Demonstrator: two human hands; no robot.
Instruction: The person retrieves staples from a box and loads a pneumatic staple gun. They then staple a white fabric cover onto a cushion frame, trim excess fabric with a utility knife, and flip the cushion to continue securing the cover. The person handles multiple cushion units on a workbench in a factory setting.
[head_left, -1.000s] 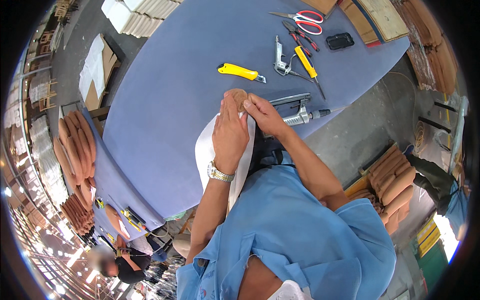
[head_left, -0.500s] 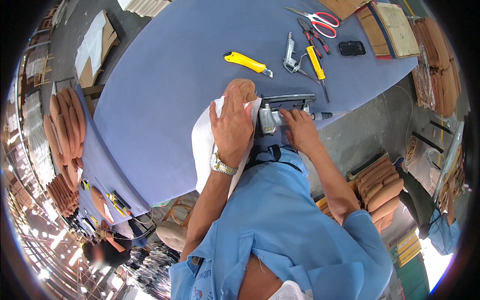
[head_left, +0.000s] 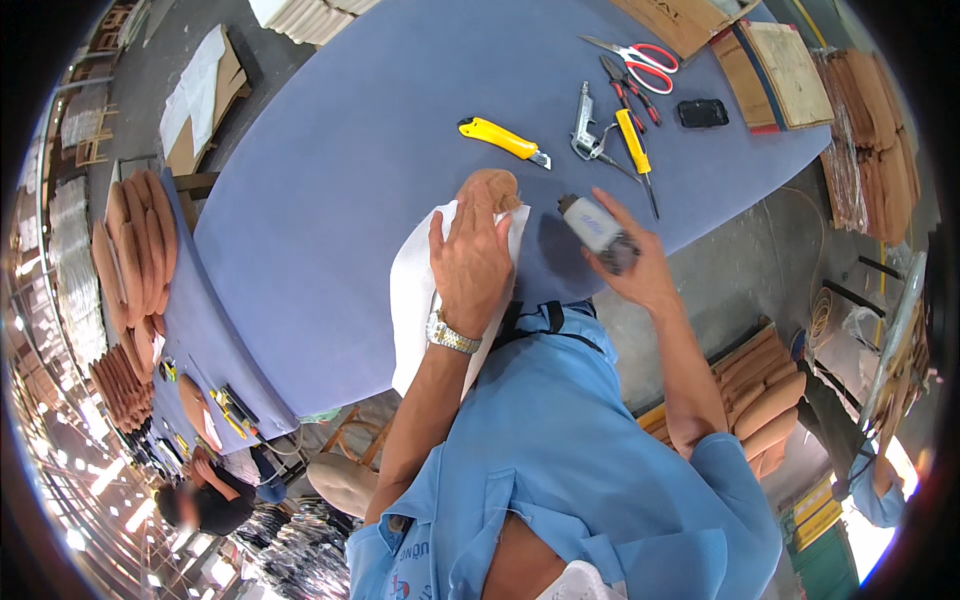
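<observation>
My left hand (head_left: 470,260) lies flat with fingers stretched out on a padded piece. White fabric (head_left: 412,290) covers most of that piece, and its brown end (head_left: 500,185) shows past my fingertips. In my right hand (head_left: 648,272) is a grey and black pneumatic staple gun (head_left: 598,228), blurred by motion and held just right of the padded piece. Beyond the hands lie a yellow utility knife (head_left: 500,138), a metal air blow gun (head_left: 583,130) and a yellow-handled screwdriver (head_left: 633,145).
Red-handled pliers (head_left: 630,92), red and white scissors (head_left: 648,66) and a black tray (head_left: 702,113) sit farther back on the blue table (head_left: 340,160). Cardboard boxes (head_left: 770,85) stand at its far right. Brown pads (head_left: 755,390) are stacked at right; another person (head_left: 215,495) is at lower left.
My right hand has lifted the staple gun, turned it and moved it right, away from the padded piece. My left hand stays flat on the fabric.
</observation>
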